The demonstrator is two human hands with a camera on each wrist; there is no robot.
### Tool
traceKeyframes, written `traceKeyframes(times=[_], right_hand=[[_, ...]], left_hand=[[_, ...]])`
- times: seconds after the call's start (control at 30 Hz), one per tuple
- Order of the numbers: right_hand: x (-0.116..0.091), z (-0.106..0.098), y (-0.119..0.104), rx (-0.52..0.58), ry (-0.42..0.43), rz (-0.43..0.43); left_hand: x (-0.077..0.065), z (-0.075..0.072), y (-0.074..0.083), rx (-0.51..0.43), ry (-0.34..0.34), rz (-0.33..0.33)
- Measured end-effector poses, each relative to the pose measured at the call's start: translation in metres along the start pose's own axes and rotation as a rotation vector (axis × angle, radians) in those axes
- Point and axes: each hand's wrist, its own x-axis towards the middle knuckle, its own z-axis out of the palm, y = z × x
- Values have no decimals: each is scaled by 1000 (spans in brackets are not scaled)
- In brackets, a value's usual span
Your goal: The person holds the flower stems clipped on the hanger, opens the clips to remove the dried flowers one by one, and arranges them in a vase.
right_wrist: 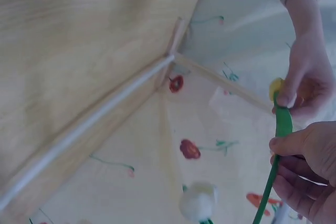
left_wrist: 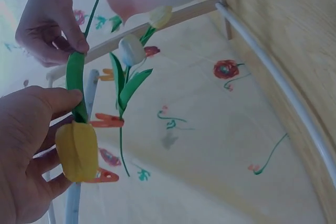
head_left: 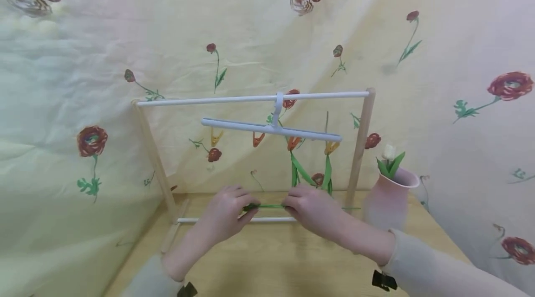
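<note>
A yellow artificial tulip [left_wrist: 77,153] lies sideways between my two hands. My left hand [head_left: 227,211] pinches it just behind the yellow bloom, thumb on the green leaf [left_wrist: 75,77]. Further along, the thumb and fingers of my right hand [head_left: 315,209] pinch the green stem [head_left: 270,206] and leaf, and the stem's thin end sticks out past that hand. Behind and above the hands, a white hanger [head_left: 238,125] carries several clips. A white tulip [left_wrist: 131,50] hangs head down from an orange clip [head_left: 294,143], another [left_wrist: 160,16] from a yellow clip [head_left: 332,147].
The hanger hooks over the white top bar [head_left: 200,100] of a wooden-legged rack. A yellow clip [head_left: 216,138] and an orange clip [head_left: 257,139] at its left hold nothing. A pink-and-white vase [head_left: 386,199] with a white tulip [head_left: 388,152] stands right. Flowered cloth [head_left: 251,23] hangs behind the wooden table [head_left: 251,255].
</note>
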Motion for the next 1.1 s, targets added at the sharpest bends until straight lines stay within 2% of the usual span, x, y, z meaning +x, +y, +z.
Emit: traceKeyframes(times=[0.2, 0.4, 0.5, 0.63, 0.73, 0.8, 0.97, 1.1], right_hand=[[1, -11, 16, -6, 29, 67], [0, -27, 32, -11, 93, 102], [-4, -41, 46, -6, 137, 122], [-8, -65, 72, -17, 198, 165], [-11, -83, 92, -2, 274, 242], [-14, -94, 104, 16, 354, 305], [-25, -109, 136, 67, 591, 476], [-38, -114, 159, 114, 659, 648]], left_hand=[[5, -4, -8, -84, 82, -73], [3, 2, -16, -199, 144, -172], [3, 12, -19, -299, 172, -271], [6, 32, -21, -497, 196, -472], [9, 47, -20, -645, 187, -618], [12, 54, -18, -719, 173, -681], [21, 70, -14, -825, 134, -741], [30, 86, -10, -905, 125, -805]])
